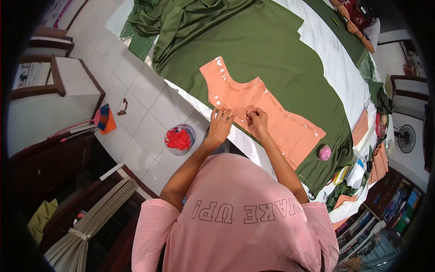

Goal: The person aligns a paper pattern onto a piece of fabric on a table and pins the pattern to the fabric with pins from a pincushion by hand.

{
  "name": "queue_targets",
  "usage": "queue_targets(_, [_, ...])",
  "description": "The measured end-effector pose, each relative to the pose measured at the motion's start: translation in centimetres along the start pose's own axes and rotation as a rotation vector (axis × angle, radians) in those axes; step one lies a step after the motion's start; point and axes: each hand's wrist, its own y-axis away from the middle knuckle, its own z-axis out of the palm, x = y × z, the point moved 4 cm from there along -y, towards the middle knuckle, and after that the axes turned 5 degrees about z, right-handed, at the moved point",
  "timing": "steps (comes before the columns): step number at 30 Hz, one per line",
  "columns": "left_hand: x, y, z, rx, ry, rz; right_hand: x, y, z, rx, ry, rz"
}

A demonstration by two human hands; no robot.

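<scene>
An orange pattern piece (272, 113) lies flat on dark green satin cloth (253, 50), with small shiny bits along its edges. My left hand (221, 124) rests with spread fingers on the piece's lower left edge. Just right of it, my right hand (257, 120) is closed in a pinch over the same piece; what is between its fingertips is too small to make out. A round pink pincushion-like object (324, 153) sits on the green cloth, right of the piece's lower end.
A clear tub with red material (178, 138) stands on the tiled floor, left of the white tabletop (333, 68). Scraps and tools crowd the table's right end. Another person's hands (348, 20) are at the far top right. A fan (405, 138) is beyond.
</scene>
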Motion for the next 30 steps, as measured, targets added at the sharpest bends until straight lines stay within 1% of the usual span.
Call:
queue_targets(1, [-0.3,-0.2,0.3,0.001,0.002,0.003,-0.3,0.1,0.2,0.003,0.000,-0.002])
queue_targets(4, [-1.3,-0.6,1.5,-0.040,0.173,-0.044,-1.3,0.3,1.2,0.036,0.227,-0.113])
queue_targets(5, [-1.4,-0.7,1.6,-0.041,0.175,-0.043,-1.4,0.5,1.6,0.038,0.226,-0.113])
queue_targets(8, [-1.4,-1.2,1.2,0.031,0.141,-0.008,-3.6,1.9,3.6,0.181,0.945,-0.662])
queue_targets(9, [-1.4,-1.3,1.1,0.030,0.143,-0.005,-3.8,2.1,4.0,0.185,0.945,-0.661])
queue_targets(12, [-1.1,-1.4,0.0,0.063,0.000,0.049,-4.4,2.7,5.4,0.140,1.152,-0.761])
queue_targets(13, [-0.9,-1.3,0.0,0.061,0.001,0.050,-4.3,2.7,5.4,0.141,1.152,-0.758])
queue_targets(16, [-1.0,-1.6,-0.1,0.060,0.003,0.024,-3.7,2.1,5.8,0.120,1.338,-0.763])
queue_targets(20, [-1.1,-1.7,0.1,0.032,-0.009,0.008,-3.4,1.6,5.1,0.101,1.259,-0.690])
queue_targets(24, [-1.1,-1.7,0.1,0.034,-0.005,-0.003,-3.2,1.5,5.0,0.073,1.239,-0.723])
queue_targets(29, [-1.2,-1.7,-0.1,0.026,0.017,-0.012,-2.9,1.2,4.7,0.068,1.126,-0.679])
queue_targets(30, [-1.2,-1.8,-0.2,0.027,0.016,-0.012,-2.9,1.1,5.0,0.077,1.133,-0.713])
